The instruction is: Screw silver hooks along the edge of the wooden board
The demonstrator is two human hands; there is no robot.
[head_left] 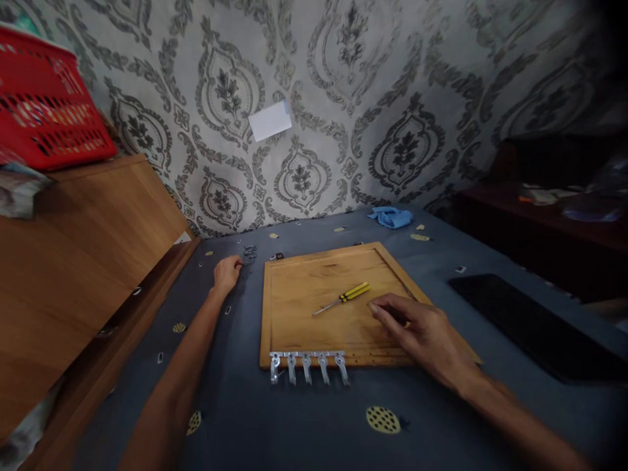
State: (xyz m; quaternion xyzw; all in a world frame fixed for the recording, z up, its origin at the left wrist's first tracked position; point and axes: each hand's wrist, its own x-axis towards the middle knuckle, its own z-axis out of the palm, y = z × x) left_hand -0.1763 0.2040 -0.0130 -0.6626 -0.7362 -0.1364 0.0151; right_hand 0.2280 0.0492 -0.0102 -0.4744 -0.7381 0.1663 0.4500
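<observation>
My left hand (227, 273) reaches to the far left of the board, its fingers closed beside small metal rings (250, 251) and tiny loose bits on the cloth. Whatever it pinches is too small to make out. Over the right part of a framed wooden board (299, 327) is my right hand (422, 324), thumb and forefinger pressed together; I cannot make out anything between them. A screwdriver (350, 294) with a yellow and black handle lies on the board, its tip pointing left. Along the near edge sits a metal rail of several hooks (307, 366).
Grey-blue cloth with pineapple prints (314, 432) covers the surface. A long black flat object (530, 327) lies at right, and a blue cloth (391, 217) near the wall. To the left, a red basket (53, 124) stands on a wooden cabinet (98, 222).
</observation>
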